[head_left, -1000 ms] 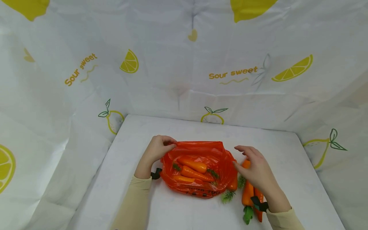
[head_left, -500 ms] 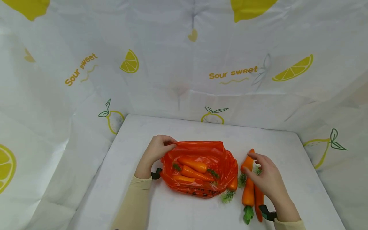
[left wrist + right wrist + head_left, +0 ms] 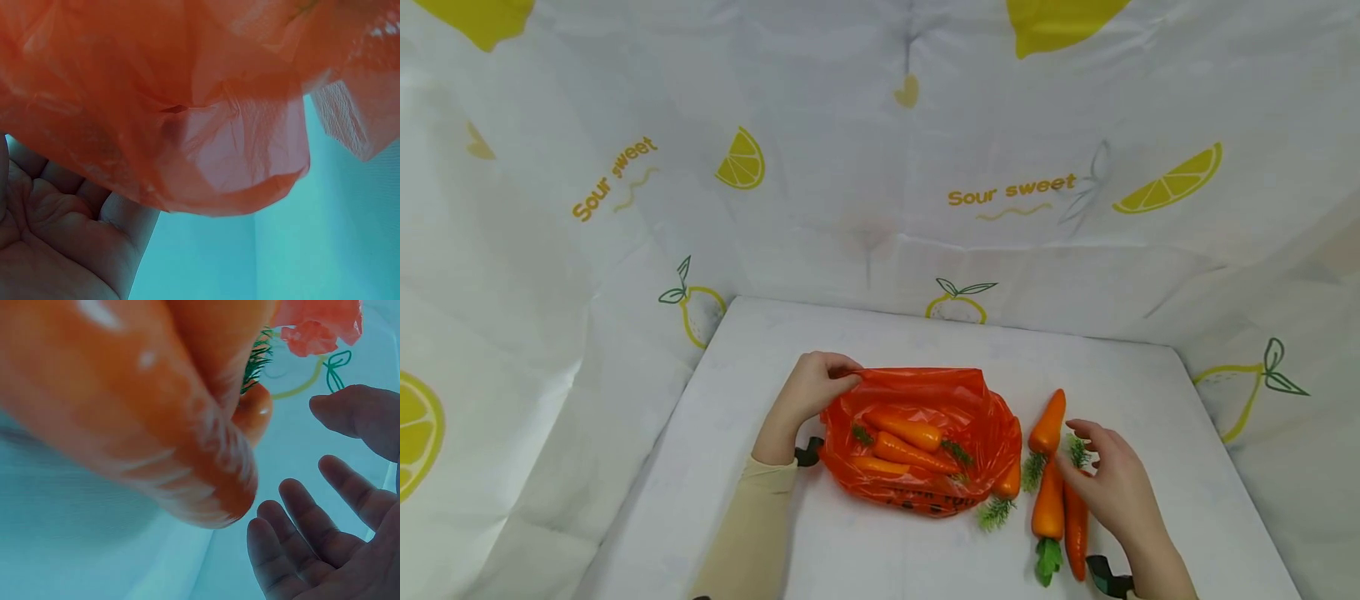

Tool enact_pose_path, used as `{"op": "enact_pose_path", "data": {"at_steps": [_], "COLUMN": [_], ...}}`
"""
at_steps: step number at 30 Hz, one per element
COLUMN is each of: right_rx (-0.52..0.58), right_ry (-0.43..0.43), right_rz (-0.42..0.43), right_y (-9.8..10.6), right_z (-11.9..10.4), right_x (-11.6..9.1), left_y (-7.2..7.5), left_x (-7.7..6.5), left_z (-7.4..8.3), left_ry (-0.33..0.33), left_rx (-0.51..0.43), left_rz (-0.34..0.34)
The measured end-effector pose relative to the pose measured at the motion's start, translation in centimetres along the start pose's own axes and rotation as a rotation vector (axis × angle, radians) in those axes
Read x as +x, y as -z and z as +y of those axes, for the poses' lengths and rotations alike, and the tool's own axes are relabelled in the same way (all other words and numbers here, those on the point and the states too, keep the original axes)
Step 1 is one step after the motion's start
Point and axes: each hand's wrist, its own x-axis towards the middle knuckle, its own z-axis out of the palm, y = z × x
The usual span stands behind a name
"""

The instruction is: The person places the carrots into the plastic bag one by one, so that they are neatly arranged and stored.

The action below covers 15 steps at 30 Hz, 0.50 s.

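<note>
A red plastic bag (image 3: 925,385) lies with its mouth spread, several carrots (image 3: 906,432) showing inside. My left hand (image 3: 808,387) pinches the bag's far left rim between thumb and fingers; the left wrist view shows the palm (image 3: 62,231) beside the thin film. To the bag's right, an orange carrot (image 3: 1048,421) points away, and a second carrot (image 3: 1048,504) with leafy green tops lies nearer. A slimmer, redder carrot (image 3: 1077,529) is alongside. My right hand (image 3: 1116,479) hovers over its feathery end, fingers spread and holding nothing; the right wrist view shows a gap between fingers and carrot.
Another carrot (image 3: 1009,482) sits at the bag's right edge, its feathery greens (image 3: 995,512) on the white table (image 3: 865,558). A lemon-printed curtain (image 3: 850,167) hangs behind the table and along both sides.
My right hand has moved from the bag's right rim rightward and toward me, over the loose carrots, uncovering them. The left hand stays on the rim, and the bag is nearly still.
</note>
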Motion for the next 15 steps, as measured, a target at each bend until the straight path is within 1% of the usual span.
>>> {"op": "enact_pose_path", "data": {"at_steps": [6,11,15], "right_rx": [-0.017,-0.021,-0.028], "right_ry": [-0.078,-0.098,-0.128], "right_rz": [-0.054,-0.079,-0.116], "right_y": [-0.4,-0.7,-0.7], "right_z": [0.8,1.3,1.4], "right_x": [-0.2,-0.4,-0.3], "left_y": [0.1,0.1,0.0], "left_x": [0.0,0.0,0.1], "left_z": [0.1,0.1,0.1], "left_ry": [0.006,0.004,0.004], "left_rx": [-0.006,-0.006,-0.007], "left_rz": [-0.004,-0.007,-0.007]}}
